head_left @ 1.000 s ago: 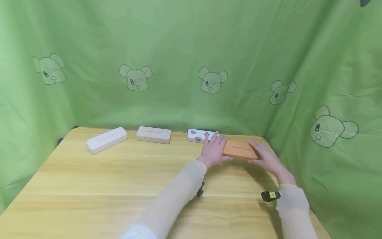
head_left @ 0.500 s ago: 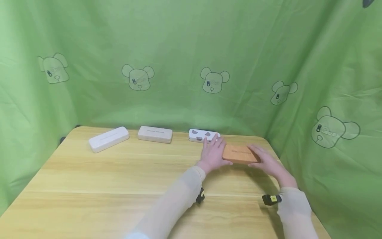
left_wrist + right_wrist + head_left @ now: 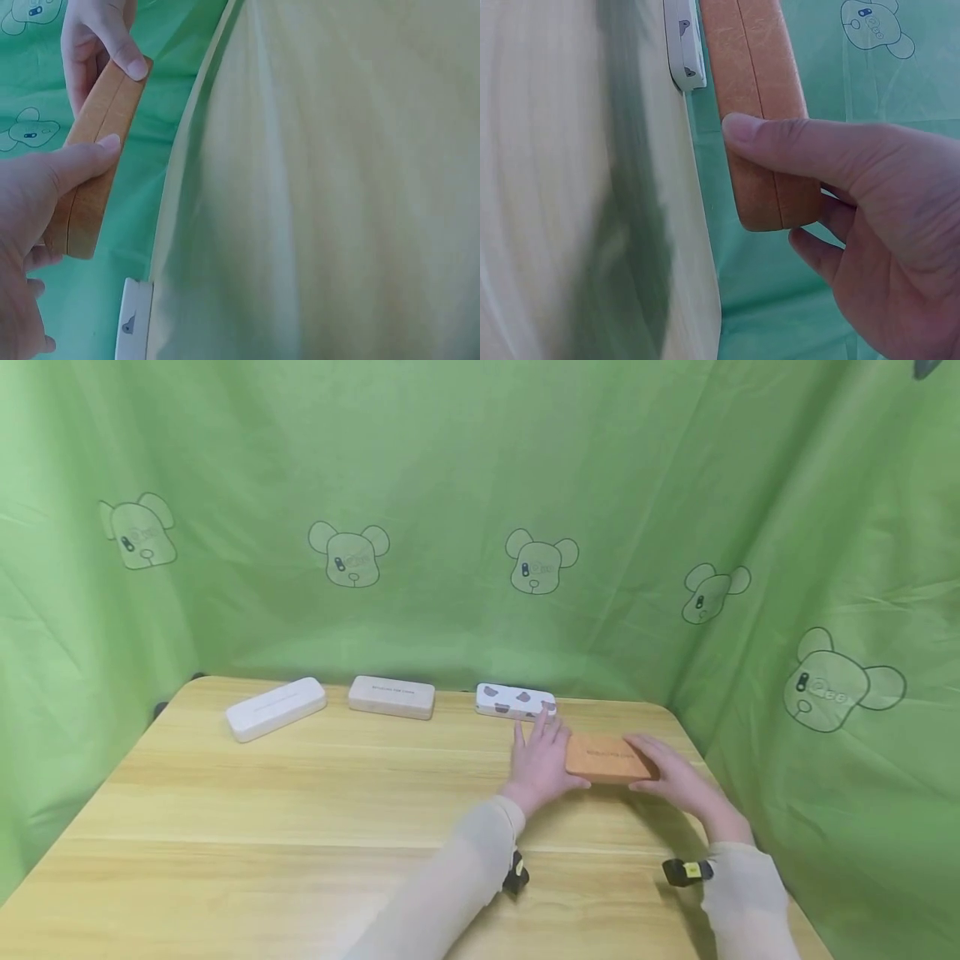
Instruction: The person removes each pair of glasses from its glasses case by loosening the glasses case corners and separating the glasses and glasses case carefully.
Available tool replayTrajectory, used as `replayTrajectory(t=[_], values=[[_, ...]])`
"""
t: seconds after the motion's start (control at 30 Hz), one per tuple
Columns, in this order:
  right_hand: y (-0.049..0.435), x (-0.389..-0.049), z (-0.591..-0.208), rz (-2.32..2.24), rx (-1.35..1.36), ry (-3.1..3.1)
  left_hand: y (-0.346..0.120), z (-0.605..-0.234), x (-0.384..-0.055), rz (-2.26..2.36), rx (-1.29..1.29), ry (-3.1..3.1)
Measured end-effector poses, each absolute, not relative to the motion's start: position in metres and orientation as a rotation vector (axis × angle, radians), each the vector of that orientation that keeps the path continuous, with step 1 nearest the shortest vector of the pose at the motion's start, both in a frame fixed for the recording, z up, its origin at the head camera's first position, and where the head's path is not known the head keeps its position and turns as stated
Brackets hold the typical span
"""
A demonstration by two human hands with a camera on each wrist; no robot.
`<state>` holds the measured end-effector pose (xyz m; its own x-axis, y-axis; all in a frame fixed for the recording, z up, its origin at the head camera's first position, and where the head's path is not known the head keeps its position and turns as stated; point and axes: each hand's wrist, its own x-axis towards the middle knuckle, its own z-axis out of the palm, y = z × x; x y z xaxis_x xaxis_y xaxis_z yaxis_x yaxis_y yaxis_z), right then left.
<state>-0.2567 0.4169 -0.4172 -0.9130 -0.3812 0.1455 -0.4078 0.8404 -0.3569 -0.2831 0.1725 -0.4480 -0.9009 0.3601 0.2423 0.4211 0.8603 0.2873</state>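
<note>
An orange glasses case (image 3: 609,762) with small lettering on its lid is held level between both hands, raised over the right side of the table. My left hand (image 3: 540,766) grips its left end, thumb on the near side and other fingers spread toward the back. At the opposite end my right hand (image 3: 678,778) pinches it, with the thumb (image 3: 795,142) along the front seam in the right wrist view. In the left wrist view the case (image 3: 101,150) shows a closed lid seam. A white case with brown patches (image 3: 510,700) lies just behind my left fingertips.
Along the table's back edge lie a beige case (image 3: 392,697) and, angled farther left, a whitish case (image 3: 276,710). Green curtains (image 3: 442,468) with bear-head prints hang behind and at both sides. The wooden table (image 3: 247,810) stretches toward the front.
Both hands have brought the orange case a little nearer to the front of the table, away from the patched case. More of the patched case now shows; the other cases stay put.
</note>
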Motion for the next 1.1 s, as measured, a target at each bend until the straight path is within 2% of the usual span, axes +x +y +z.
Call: replayTrajectory(t=[0.57, 1.1], values=[[0.421, -0.252, -0.443, 0.692, 0.599, -2.983, 0.189, -0.468, -0.268, -0.648, -0.425, -2.949], [0.426, -0.252, -0.454, 0.721, 0.566, -3.026, 0.198, -0.479, -0.264, -0.714, -0.363, -2.994]])
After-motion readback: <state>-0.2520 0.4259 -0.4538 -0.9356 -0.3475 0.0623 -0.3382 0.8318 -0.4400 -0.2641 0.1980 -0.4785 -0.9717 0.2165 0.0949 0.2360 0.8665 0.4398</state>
